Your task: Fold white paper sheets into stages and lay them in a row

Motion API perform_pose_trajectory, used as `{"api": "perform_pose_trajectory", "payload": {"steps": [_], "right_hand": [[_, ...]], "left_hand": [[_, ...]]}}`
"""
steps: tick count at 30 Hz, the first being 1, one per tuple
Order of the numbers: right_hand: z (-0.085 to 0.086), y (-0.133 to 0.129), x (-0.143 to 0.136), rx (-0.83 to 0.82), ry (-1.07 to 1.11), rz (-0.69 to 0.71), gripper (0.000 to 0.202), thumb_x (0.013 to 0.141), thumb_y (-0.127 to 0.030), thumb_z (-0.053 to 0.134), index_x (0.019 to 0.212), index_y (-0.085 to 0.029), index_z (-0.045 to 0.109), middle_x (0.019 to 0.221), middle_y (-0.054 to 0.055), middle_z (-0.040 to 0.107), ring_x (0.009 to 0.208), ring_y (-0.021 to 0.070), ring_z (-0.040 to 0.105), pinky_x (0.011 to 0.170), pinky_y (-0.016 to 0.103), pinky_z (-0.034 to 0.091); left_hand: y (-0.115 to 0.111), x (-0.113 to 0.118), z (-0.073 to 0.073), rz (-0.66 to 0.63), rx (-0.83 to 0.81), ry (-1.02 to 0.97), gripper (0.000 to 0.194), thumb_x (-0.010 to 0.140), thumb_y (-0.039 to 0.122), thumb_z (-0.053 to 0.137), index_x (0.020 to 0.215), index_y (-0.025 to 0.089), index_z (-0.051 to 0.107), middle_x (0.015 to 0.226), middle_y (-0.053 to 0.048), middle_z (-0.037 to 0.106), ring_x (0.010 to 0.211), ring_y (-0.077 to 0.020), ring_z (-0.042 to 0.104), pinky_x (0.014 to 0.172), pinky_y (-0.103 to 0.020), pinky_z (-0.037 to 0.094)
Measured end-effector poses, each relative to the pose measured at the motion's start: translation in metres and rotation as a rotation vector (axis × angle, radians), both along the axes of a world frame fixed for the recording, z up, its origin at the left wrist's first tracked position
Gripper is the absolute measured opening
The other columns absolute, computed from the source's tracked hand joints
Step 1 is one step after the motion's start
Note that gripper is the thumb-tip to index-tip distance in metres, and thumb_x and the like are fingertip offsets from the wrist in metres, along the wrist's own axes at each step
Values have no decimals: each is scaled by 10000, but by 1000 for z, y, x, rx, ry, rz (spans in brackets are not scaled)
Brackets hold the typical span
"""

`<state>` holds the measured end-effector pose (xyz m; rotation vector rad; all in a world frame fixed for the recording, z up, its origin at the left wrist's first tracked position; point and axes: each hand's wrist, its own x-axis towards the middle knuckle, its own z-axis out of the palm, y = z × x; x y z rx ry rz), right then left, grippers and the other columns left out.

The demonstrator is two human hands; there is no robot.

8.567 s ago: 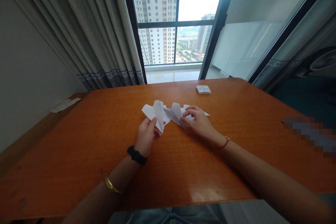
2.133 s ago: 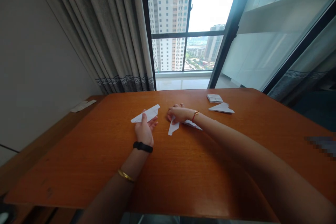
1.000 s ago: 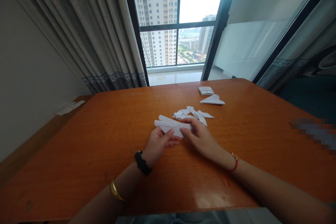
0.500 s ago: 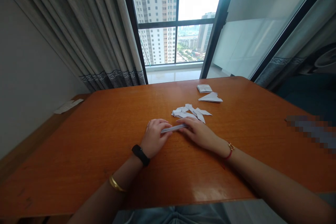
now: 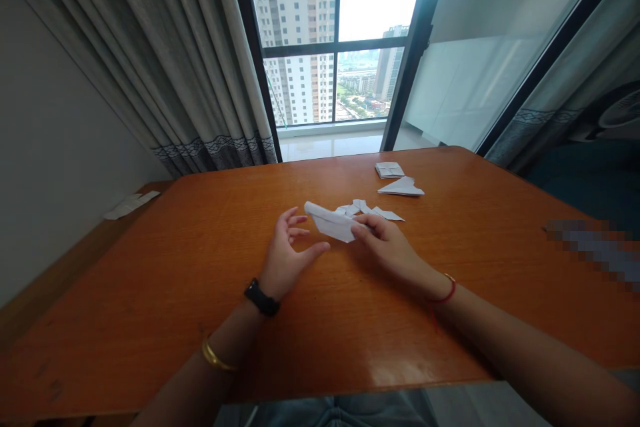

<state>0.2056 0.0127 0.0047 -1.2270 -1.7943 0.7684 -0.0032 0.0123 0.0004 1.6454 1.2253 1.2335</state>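
A folded white paper (image 5: pixel 331 224) is pinched at its right end by my right hand (image 5: pixel 384 241), its left end tilted up above the table. To its left, my left hand (image 5: pixel 287 255) is open, thumb and fingers spread, not touching the paper. Behind the held paper lie several folded white paper pieces (image 5: pixel 387 214), partly covered by it and by my right hand. Farther back on the brown table (image 5: pixel 225 233) are a pointed folded paper (image 5: pixel 401 187) and a square folded paper (image 5: pixel 389 169).
White paper strips (image 5: pixel 131 205) lie on a wooden ledge at the far left. A blurred, pixelated object (image 5: pixel 595 250) is at the table's right side. Beyond the far edge stand a grey curtain (image 5: pixel 200 80) and a window.
My left hand has let go of the folded paper, moved slightly left and opened. The paper, in my right hand, has turned so that its broad side shows.
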Motion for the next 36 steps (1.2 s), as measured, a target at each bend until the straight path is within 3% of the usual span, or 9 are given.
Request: {"api": "perform_pose_trajectory", "payload": {"steps": [4, 7, 10, 12, 20, 24, 29, 33, 36], "right_hand": [[4, -2, -3, -171, 62, 127, 277, 881, -394, 502, 918, -163, 650, 847, 26, 657, 765, 166, 571, 688, 280, 438], [4, 6, 7, -46, -163, 13, 273, 890, -373, 496, 970, -175, 666, 909, 45, 673, 820, 188, 568, 736, 304, 431], [1, 19, 26, 168, -567, -171, 255, 862, -363, 551, 985, -181, 681, 982, 85, 673, 936, 244, 528, 836, 357, 386], [-1, 26, 36, 199, -776, -164, 279, 840, -396, 584, 984, -181, 686, 993, 105, 668, 946, 259, 516, 843, 360, 374], [1, 28, 33, 225, -992, -51, 206, 885, -220, 481, 896, -151, 675, 897, 140, 671, 895, 249, 562, 793, 334, 373], [10, 26, 41, 195, -820, -33, 259, 872, -174, 462, 1050, -173, 650, 941, 124, 684, 894, 251, 593, 790, 347, 394], [21, 25, 54, -71, -244, 54, 265, 807, -217, 536, 1054, -182, 623, 953, 53, 675, 813, 193, 611, 713, 297, 462], [20, 14, 33, -122, 163, 131, 291, 804, -324, 593, 1050, -169, 616, 1000, 55, 663, 857, 191, 610, 765, 322, 481], [11, 2, 10, -48, 160, 88, 285, 836, -309, 574, 1089, -188, 624, 1069, 62, 653, 937, 203, 593, 837, 353, 462]], "left_hand": [[-3, 7, 2, -282, -342, -96, 346, 766, 440, 622, 844, 102, 617, 630, -39, 631, 436, -86, 491, 423, -197, 362], [-3, 9, -2, -154, -324, -105, 352, 799, 403, 569, 602, 112, 580, 449, -9, 543, 363, -67, 414, 377, -187, 302], [1, 7, -4, -7, -318, -314, 249, 770, 353, 603, 726, 108, 593, 507, 2, 570, 393, -80, 461, 358, -179, 321], [4, 6, -4, 21, -342, -468, 233, 735, 327, 650, 791, 114, 576, 571, 7, 585, 434, -87, 505, 350, -169, 336], [7, 4, 1, 49, -462, -754, 311, 755, 183, 625, 1049, 136, 536, 751, -1, 644, 483, -69, 565, 394, -162, 419], [10, 3, 1, 148, -497, -802, 179, 778, 108, 577, 950, 129, 535, 760, 0, 646, 502, -70, 591, 409, -161, 445], [9, 3, -1, 115, -516, -764, 134, 796, 93, 571, 916, 132, 524, 760, -12, 652, 538, -86, 619, 448, -171, 486], [1, 8, -1, -58, -571, -636, 242, 802, 129, 619, 1034, 131, 548, 901, -71, 688, 674, -121, 677, 603, -216, 556], [-7, 14, 0, -240, -653, -529, 347, 796, 187, 662, 1125, 144, 560, 1057, -118, 680, 773, -151, 697, 678, -233, 562]]}}
